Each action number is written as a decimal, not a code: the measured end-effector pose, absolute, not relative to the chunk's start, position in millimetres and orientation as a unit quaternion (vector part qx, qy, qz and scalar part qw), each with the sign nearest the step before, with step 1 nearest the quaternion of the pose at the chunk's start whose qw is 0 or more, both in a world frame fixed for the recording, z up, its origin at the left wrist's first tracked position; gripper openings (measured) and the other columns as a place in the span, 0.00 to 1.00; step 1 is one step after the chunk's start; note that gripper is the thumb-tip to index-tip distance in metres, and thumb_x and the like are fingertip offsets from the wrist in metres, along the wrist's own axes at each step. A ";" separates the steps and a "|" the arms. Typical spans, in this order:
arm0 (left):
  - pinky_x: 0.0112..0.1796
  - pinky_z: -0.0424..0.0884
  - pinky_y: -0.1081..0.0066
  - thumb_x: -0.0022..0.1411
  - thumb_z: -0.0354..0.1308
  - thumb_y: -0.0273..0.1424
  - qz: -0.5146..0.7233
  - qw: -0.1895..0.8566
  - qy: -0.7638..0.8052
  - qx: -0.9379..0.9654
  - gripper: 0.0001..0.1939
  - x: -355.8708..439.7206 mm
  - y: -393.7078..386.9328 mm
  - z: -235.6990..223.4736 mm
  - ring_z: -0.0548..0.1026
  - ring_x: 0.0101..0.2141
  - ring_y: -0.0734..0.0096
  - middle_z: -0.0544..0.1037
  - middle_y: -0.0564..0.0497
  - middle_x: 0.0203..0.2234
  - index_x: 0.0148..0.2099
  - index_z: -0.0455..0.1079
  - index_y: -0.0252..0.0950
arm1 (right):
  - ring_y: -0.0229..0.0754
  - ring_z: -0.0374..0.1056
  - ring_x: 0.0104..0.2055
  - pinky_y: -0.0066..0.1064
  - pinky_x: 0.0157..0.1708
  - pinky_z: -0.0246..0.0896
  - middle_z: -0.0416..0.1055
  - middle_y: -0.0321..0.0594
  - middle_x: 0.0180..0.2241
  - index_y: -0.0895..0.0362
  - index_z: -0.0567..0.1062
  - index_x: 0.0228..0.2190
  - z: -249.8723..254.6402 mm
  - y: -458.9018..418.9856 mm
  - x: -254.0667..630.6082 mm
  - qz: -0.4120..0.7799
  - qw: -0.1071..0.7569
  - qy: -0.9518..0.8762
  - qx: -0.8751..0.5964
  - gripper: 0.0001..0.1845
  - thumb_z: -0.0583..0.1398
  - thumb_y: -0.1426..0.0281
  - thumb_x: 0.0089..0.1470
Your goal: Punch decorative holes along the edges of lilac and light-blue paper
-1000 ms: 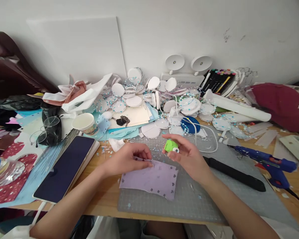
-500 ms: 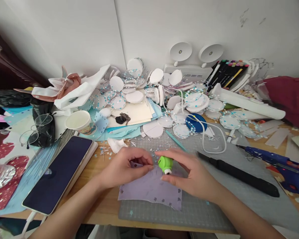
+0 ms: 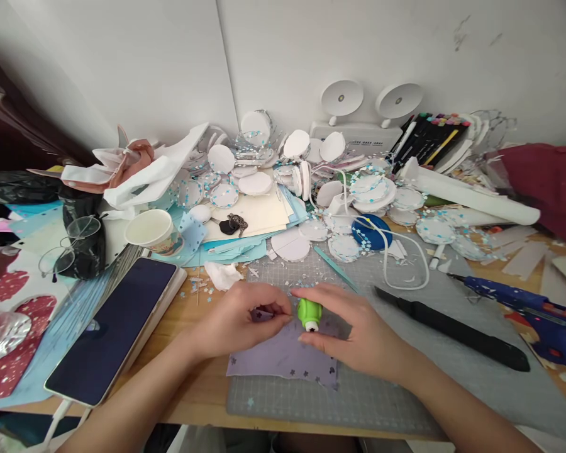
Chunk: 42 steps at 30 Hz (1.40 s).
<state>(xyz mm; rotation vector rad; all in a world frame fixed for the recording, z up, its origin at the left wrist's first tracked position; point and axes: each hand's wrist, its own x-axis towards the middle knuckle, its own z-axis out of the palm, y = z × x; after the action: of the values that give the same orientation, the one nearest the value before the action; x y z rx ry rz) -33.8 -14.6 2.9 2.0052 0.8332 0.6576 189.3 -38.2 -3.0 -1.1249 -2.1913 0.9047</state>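
Over purple paper (image 3: pixel 283 360), the right hand (image 3: pixel 358 327) holds a punch (image 3: pixel 310 311).

Right hand (image 3: pixel 358 330) held a small green punch (image 3: pixel 310 312); left hand (image 3: pixel 245 321) pinched a purple sheet (image 3: pixel 283 362) with cut-outs along its edges, over a grey cutting mat (image 3: pixel 368 402); black knife (image 3: pixel 462 335) lay right, blue glue gun (image 3: pixel 519 306) farther right, phone (image 3: pixel 116 333) left

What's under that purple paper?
The gray mat shows past the bottom edge of the purple paper, with wooden table at its left. Anything else underneath is covered, so I can't tell.
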 end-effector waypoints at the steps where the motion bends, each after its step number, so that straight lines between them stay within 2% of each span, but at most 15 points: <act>1: 0.28 0.64 0.81 0.59 0.56 0.23 0.265 0.418 0.328 0.805 0.03 -33.8 -14.6 2.9 0.68 0.26 0.80 0.73 0.54 0.25 0.34 0.70 0.32 | 0.42 0.68 0.47 0.31 0.47 0.64 0.72 0.39 0.45 0.50 0.67 0.53 -2.7 -37.9 189.1 0.337 0.254 -0.806 -0.416 0.26 0.63 0.66 0.51; 7: 0.27 0.64 0.81 0.59 0.56 0.23 0.284 0.411 0.326 0.803 0.03 -33.8 -14.5 2.9 0.69 0.25 0.80 0.75 0.53 0.25 0.35 0.71 0.32 | 0.43 0.68 0.48 0.34 0.48 0.63 0.72 0.40 0.47 0.50 0.67 0.52 -1.4 -36.3 187.6 0.367 0.244 -0.796 -0.415 0.26 0.64 0.66 0.51; 14: 0.31 0.67 0.77 0.61 0.56 0.25 0.302 0.392 0.327 0.805 0.04 -34.4 -16.0 1.8 0.73 0.29 0.76 0.78 0.50 0.29 0.37 0.72 0.33 | 0.45 0.68 0.50 0.35 0.49 0.65 0.71 0.42 0.49 0.53 0.69 0.51 3.8 -33.5 185.8 0.449 0.232 -0.747 -0.433 0.26 0.64 0.65 0.50; 20: 0.33 0.68 0.76 0.61 0.55 0.24 0.311 0.367 0.284 0.829 0.05 -32.3 -14.7 3.3 0.74 0.31 0.75 0.78 0.49 0.29 0.36 0.72 0.33 | 0.44 0.71 0.41 0.34 0.39 0.69 0.74 0.40 0.40 0.55 0.74 0.41 3.7 -32.4 185.5 0.473 0.210 -0.719 -0.464 0.20 0.68 0.66 0.42; 23: 0.33 0.68 0.76 0.62 0.54 0.23 0.308 0.351 0.266 0.844 0.05 -31.6 -13.5 2.0 0.74 0.31 0.74 0.78 0.49 0.29 0.37 0.72 0.32 | 0.44 0.70 0.41 0.33 0.40 0.68 0.74 0.40 0.40 0.56 0.74 0.41 2.7 -32.3 184.8 0.482 0.208 -0.710 -0.469 0.22 0.68 0.67 0.41; 33: 0.33 0.67 0.76 0.65 0.49 0.23 0.284 0.291 0.235 0.883 0.08 -36.0 -12.3 -6.1 0.73 0.31 0.73 0.76 0.47 0.30 0.40 0.70 0.32 | 0.41 0.69 0.38 0.31 0.37 0.65 0.73 0.36 0.36 0.54 0.74 0.38 1.4 -30.9 181.7 0.493 0.202 -0.702 -0.473 0.17 0.67 0.68 0.44; 42: 0.30 0.65 0.74 0.66 0.48 0.24 0.281 0.207 0.226 0.910 0.09 -36.8 -13.8 -10.8 0.72 0.29 0.72 0.75 0.48 0.28 0.41 0.70 0.33 | 0.42 0.67 0.35 0.30 0.35 0.61 0.70 0.37 0.31 0.55 0.74 0.34 -3.0 -34.1 177.7 0.426 0.244 -0.747 -0.448 0.10 0.64 0.73 0.46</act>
<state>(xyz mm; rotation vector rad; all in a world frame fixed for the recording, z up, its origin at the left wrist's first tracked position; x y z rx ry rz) -36.8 -13.8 -10.8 2.5324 0.6290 0.7812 177.7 -34.1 -3.0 -1.2241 -2.0407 1.1632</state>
